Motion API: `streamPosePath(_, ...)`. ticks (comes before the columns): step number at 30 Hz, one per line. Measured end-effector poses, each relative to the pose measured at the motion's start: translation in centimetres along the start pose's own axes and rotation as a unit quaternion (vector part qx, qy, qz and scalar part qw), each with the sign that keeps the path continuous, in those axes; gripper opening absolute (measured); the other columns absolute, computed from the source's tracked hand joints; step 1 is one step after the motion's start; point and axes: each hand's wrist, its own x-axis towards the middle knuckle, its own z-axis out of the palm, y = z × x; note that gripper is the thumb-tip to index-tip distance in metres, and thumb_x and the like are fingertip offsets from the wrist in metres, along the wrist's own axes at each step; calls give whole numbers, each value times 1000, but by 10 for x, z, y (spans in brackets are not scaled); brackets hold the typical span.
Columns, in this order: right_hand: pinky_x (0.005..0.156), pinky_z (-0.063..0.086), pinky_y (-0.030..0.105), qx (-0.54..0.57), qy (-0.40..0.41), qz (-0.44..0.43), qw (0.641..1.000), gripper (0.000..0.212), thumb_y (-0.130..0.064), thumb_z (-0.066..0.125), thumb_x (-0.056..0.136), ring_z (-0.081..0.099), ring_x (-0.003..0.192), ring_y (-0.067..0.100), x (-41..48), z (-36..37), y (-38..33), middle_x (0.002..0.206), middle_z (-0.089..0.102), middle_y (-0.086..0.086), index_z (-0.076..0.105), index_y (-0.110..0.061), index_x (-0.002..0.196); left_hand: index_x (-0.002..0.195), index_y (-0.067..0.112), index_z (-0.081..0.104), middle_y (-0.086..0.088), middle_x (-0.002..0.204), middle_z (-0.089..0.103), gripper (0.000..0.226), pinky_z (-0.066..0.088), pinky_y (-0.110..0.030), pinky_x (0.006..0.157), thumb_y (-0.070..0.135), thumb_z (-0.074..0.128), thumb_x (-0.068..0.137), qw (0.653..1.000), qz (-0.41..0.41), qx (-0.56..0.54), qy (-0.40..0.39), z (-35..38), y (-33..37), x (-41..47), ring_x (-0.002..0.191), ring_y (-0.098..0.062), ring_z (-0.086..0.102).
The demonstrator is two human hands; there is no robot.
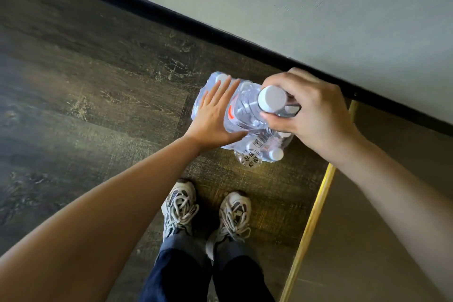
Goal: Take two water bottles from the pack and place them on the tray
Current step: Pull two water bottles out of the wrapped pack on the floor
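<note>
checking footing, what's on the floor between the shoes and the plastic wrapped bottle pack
Head view: only bare dark wood floor between the laced sneakers and the shrink-wrapped clear bottle pack.

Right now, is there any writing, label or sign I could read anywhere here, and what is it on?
Round stamp of Chinese characters on the shrink-wrap of the pack: upside down, too blurred to quote.
Small square printed panel beside it on the wrap: too small to read.
Orange mark on the label of the bottle gripped by the right hand: no legible letters.
</note>
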Motion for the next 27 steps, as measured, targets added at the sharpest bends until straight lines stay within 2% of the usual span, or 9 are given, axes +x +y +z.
streamPosePath(2, 65, 51, 32, -18, 2, -21, 1000, 29, -16, 74, 69, 59, 73, 21, -3, -15, -13, 86, 64, 6, 63, -8, 95, 132, 25, 35, 29, 129, 44, 88, 36, -18, 106, 51, 79, 60, 994, 1, -94, 56, -7, 18, -4, 122, 14, 38)
streamPosePath(4, 65, 55, 39, -7, 15, -31, 999, 29, -17, 73, 69, 60, 73, 22, -5, -22, -24, 86, 64, 7, 63, -7, 95, 123, 36, 39, 50, 110, 44, 78, 33, 6, 85, 51, 79, 58, 987, -12, -136, 83, -15, 31, -12, 103, 31, 39)
streamPosePath(8, 74, 57, 32, 79, 18, -13, 997, 40, -23, 75, 68, 63, 80, 14, -5, -18, -26, 89, 62, -2, 60, -13, 103, 118, 32, 44, 31, 97, 57, 72, 37, 6, 77, 42, 82, 57, 986, -28, -149, 72, -32, 29, -25, 96, 16, 51)
streamPosePath(10, 75, 55, 18, 208, 8, 60, 976, 50, -29, 77, 66, 65, 82, 7, -2, -5, -12, 87, 59, -8, 56, -18, 110, 121, 28, 47, 16, 104, 63, 73, 39, 2, 77, 35, 84, 58, 988, -46, -135, 55, -37, 22, -30, 97, 4, 57)
streamPosePath(12, 75, 55, 26, 278, 26, 156, 947, 43, -37, 68, 74, 66, 82, 9, -2, 19, 13, 88, 64, 0, 55, -18, 110, 120, 24, 49, 10, 107, 65, 72, 39, 0, 76, 32, 84, 58, 988, -69, -125, 59, -37, 14, -34, 95, 1, 57)
streamPosePath(15, 83, 51, 37, 160, 21, 277, 947, 32, -36, 55, 86, 62, 90, 22, -6, 68, 56, 104, 66, 15, 57, -14, 109, 117, 24, 49, 20, 98, 59, 70, 35, 9, 72, 35, 83, 57, 982, -100, -135, 83, -36, 4, -34, 93, 10, 51)
streamPosePath(17, 86, 46, 38, 32, -67, 311, 948, 37, -30, 56, 87, 59, 101, 27, -10, 101, 76, 115, 61, 15, 50, -15, 120, 116, 26, 49, 29, 91, 56, 69, 35, 9, 72, 36, 84, 57, 981, -113, -133, 88, -35, -1, -34, 86, 16, 53)
streamPosePath(20, 92, 43, 43, -55, -164, 301, 938, 50, -19, 57, 87, 50, 118, 32, -11, 137, 92, 130, 50, 14, 36, -20, 133, 114, 25, 49, 33, 88, 53, 68, 35, 9, 72, 37, 83, 57, 981, -115, -126, 87, -34, -5, -35, 84, 30, 48)
streamPosePath(27, 76, 45, 38, -150, -139, 225, 953, 35, -3, 52, 86, 56, 101, 33, -8, 139, 103, 112, 55, 18, 41, -10, 120, 115, 23, 49, 27, 93, 54, 68, 36, 9, 73, 37, 82, 58, 983, -119, -128, 61, -36, 3, -33, 85, 19, 52)
